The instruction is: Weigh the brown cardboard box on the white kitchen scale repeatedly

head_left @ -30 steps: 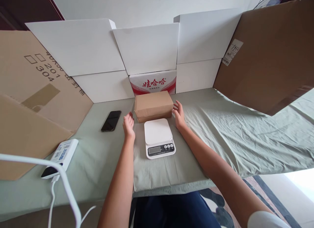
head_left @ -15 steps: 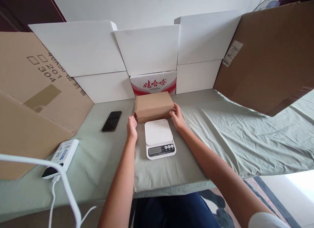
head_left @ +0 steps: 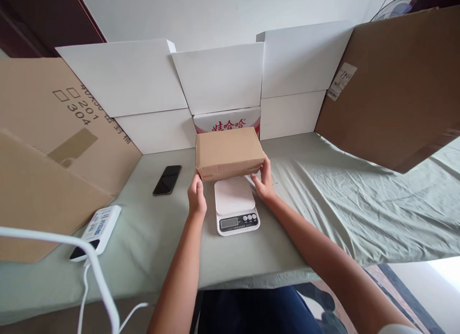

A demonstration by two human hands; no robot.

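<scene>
Head cam has my left hand (head_left: 197,198) and right hand (head_left: 265,181) clamped on either end of the box (head_left: 228,153), so it's level in the air just above the back of the scale (head_left: 236,205), phone (head_left: 167,179) off left.

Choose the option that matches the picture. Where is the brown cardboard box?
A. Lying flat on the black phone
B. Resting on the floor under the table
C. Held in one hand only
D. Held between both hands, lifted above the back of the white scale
D: the left hand and the right hand grip the ends of the brown cardboard box, raised over the white scale.
</scene>
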